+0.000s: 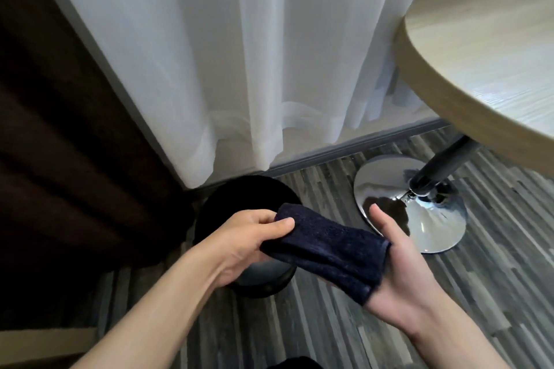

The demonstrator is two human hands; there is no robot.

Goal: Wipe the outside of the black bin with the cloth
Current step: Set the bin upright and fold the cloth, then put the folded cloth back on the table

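Observation:
A round black bin (239, 198) stands on the floor by the curtain corner, its lower part mostly hidden behind my left hand. A folded dark navy cloth (326, 249) is stretched between both hands above the bin. My left hand (239, 243) pinches the cloth's left end with thumb and fingers. My right hand (398, 272) lies palm up under the cloth's right end, fingers spread, thumb free. The cloth does not touch the bin.
A white sheer curtain (239, 54) hangs behind the bin, with a dark brown drape (60, 159) to the left. A round wooden table (485, 48) on a chrome pedestal base (389, 189) stands right of the bin. The floor is grey striped wood.

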